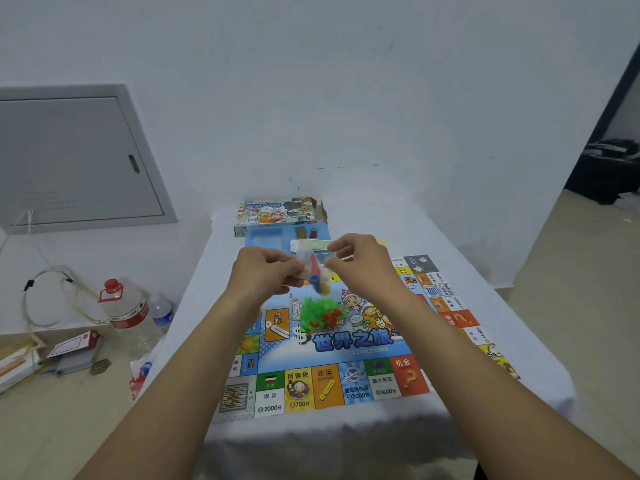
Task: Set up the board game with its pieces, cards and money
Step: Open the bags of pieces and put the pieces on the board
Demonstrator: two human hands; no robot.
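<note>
- White cloth covers the desk (467,258), which stands against a pale wall.
- Above the board, the left hand (263,271) and right hand (360,261) hold a small clear plastic bag of coloured game pieces (317,275) between them, fingers of each hand pinching its upper edge.
- Beneath them lies the colourful square game board (346,344), flat on the cloth, with a heap of green and red plastic houses (320,313) at its middle.
- Behind the hands sit a blue plastic tray (266,237), a stack of paper money (311,244) and the printed game box (277,213).
- On the floor at left stand a large clear water bottle with a red cap (124,306), a smaller bottle (162,311) and a coiled white cable (52,292).
</note>
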